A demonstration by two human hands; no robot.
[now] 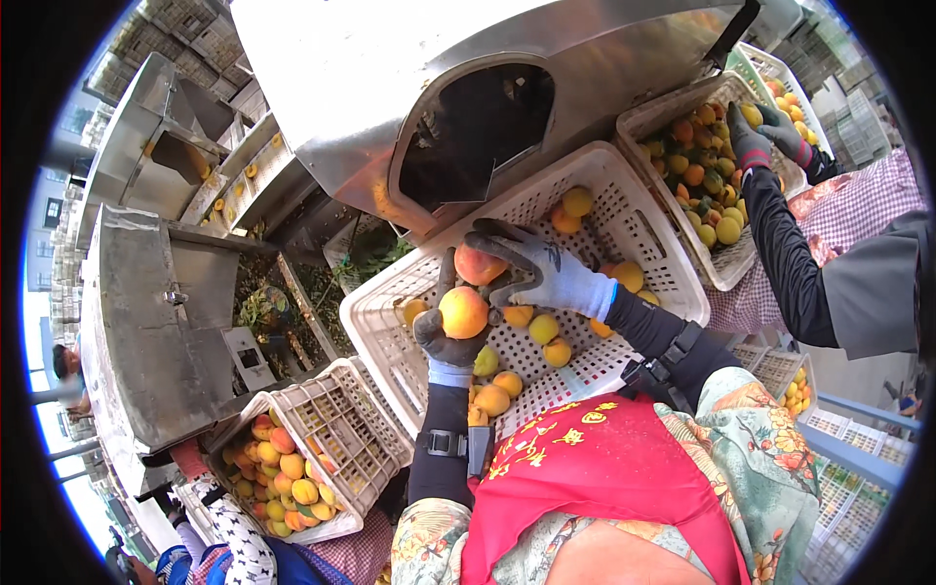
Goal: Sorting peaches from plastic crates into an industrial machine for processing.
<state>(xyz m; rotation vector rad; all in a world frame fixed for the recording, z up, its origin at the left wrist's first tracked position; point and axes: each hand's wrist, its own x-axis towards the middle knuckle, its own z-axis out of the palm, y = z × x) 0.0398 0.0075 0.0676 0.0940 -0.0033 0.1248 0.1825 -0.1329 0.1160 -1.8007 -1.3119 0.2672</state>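
Note:
Both my hands, in blue and dark-grey work gloves, are above a white perforated plastic crate (375, 322). My left hand (450, 348) is closed around a yellow-orange peach (463, 312). Just above it a redder peach (478, 265) sits between the hands; the fingers and thumb of my right hand (565, 281) close on it from the right, and a left finger touches its other side. Beneath, several loose peaches (557, 352) lie scattered over the crate floor. Some are partly hidden by my gloves and the right forearm.
A metal machine with a dark opening (473, 132) stands beyond the crate. At lower left, a tilted crate (375, 429) holds many peaches. On the right, a co-worker's gloved hands (765, 136) hold fruit over another full crate (624, 122). A metal bin (161, 341) stands left.

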